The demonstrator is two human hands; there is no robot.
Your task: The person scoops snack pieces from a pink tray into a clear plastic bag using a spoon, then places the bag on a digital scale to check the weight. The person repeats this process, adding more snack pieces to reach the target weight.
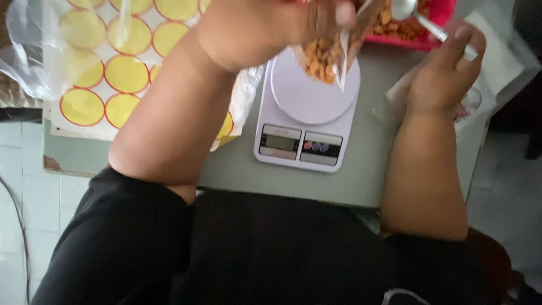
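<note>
The left hand (265,25) is pinching the top of a small clear snack bag (330,56), hanging just above the white kitchen scale (305,113). Light, limp and slippery, it probably handles best gripped at the mouth. Beyond the scale, the right hand (443,73) is grasping a metal spoon (420,20).

Soft, even daylight, no hard shadows; mild glare on the white kitchen scale (305,116) & the clear plastic sheet (34,51) top left. Whole pic slightly soft, w/ motion blur on the left hand (265,28) up top.
</note>
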